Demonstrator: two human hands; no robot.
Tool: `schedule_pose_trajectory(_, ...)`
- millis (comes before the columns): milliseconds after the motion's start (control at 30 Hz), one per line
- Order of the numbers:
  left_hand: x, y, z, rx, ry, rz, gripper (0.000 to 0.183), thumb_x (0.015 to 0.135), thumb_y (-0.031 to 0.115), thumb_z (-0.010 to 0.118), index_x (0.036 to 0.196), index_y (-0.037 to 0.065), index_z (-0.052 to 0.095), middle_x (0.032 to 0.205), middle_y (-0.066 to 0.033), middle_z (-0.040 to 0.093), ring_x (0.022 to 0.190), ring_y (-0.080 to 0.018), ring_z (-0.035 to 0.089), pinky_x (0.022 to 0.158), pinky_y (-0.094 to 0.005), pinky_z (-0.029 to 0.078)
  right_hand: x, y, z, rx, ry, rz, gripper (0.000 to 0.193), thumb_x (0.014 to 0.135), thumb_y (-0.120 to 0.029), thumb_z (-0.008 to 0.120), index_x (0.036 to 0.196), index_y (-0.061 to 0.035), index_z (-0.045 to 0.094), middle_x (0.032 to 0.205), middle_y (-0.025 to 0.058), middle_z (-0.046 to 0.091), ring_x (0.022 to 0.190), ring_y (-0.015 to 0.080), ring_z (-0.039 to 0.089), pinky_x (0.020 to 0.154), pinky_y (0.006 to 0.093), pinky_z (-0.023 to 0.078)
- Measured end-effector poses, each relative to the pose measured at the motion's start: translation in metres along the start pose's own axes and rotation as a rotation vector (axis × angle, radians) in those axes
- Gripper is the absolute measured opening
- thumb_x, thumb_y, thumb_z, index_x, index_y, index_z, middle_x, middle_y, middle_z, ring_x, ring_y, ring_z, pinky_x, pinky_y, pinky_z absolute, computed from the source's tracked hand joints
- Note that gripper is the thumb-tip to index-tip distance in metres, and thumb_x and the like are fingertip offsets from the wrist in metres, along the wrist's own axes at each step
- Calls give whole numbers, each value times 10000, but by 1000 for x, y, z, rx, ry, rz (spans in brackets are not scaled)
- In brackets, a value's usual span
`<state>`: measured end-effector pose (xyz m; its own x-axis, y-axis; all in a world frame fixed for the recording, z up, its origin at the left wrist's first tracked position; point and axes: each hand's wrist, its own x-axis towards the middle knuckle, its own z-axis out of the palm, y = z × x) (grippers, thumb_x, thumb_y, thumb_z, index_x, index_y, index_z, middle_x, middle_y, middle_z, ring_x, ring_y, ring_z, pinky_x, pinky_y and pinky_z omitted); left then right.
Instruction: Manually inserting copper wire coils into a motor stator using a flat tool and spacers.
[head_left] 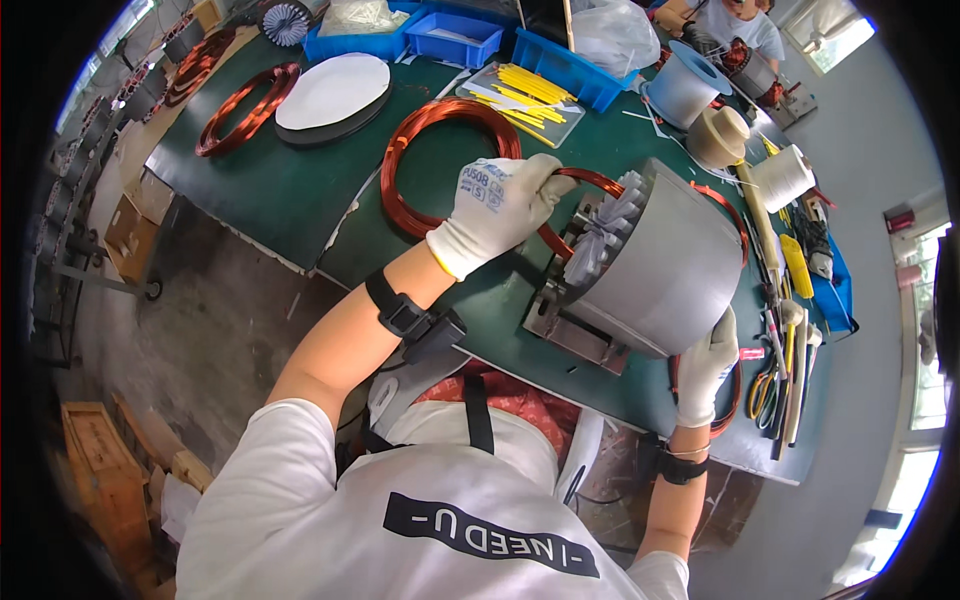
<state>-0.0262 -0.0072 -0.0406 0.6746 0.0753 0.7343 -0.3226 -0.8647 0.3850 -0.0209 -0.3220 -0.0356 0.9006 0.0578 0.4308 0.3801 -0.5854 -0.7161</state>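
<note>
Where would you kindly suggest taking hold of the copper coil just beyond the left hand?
Probably grip the copper coil by its left side, from the left: that side of the ring is uncovered, while the left hand overlaps its lower right.

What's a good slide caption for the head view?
At a green workbench, a gloved left hand grips copper-coloured wire beside a grey cylinder, right hand near its opposite end.

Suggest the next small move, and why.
Probably ease the copper strands a little further into the gray cylinder: the left hand pinches them just outside its left end, where pale liners project, and the right hand is by the opposite end.
</note>
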Motion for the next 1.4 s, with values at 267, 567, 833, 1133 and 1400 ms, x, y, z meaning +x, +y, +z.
schedule_pose_trajectory(267, 10, 26, 0, -1301, 13, -745, 640, 1037, 546, 306, 1212, 9, 607, 1188, -93, 630, 1096, -170, 603, 968, -271, 440, 38, 18, 1, 694, -233, 210, 559, 1044, -420, 395, 1336, 47, 497, 1288, 144, 565, 983, 195, 637, 761, 286, 520)
schedule_pose_trajectory(567, 53, 15, 6, -1388, -515, -634, 634, 1034, 485, 392, 1345, -52, 523, 1299, -128, 603, 1145, -195, 603, 1036, -354, 432, 74, -11, 24, 1047, -244, 559, 738, 965, -626, 439, 1254, 33, 601, 954, -11, 677, 731, 34, 548, 647, 177, 426)
schedule_pose_trajectory(833, 58, -5, 54, -1039, -424, -394, 422, 1038, 359, 399, 1034, 12, 639, 976, -60, 659, 844, -141, 595, 785, -297, 471, 86, 2, 62, 924, -75, 504, 635, 1003, -530, 402, 918, 18, 711, 734, 51, 644, 627, 120, 542, 608, 279, 452)
schedule_pose_trajectory(1133, 53, 21, 48, -1202, -64, -811, 677, 1045, 491, 289, 921, -38, 693, 817, -82, 697, 724, -151, 628, 717, -306, 490, 80, -3, 39, 1073, -218, 428, 663, 1023, -527, 365, 1129, 50, 674, 974, 82, 676, 825, 155, 616, 845, 289, 485)
schedule_pose_trajectory(1400, 63, 6, 71, -998, -111, -645, 651, 1039, 464, 313, 821, -28, 680, 753, -96, 697, 656, -173, 633, 695, -313, 507, 80, -25, 56, 869, -80, 449, 627, 1018, -499, 370, 1057, 37, 693, 868, 63, 686, 796, 129, 589, 749, 288, 469)
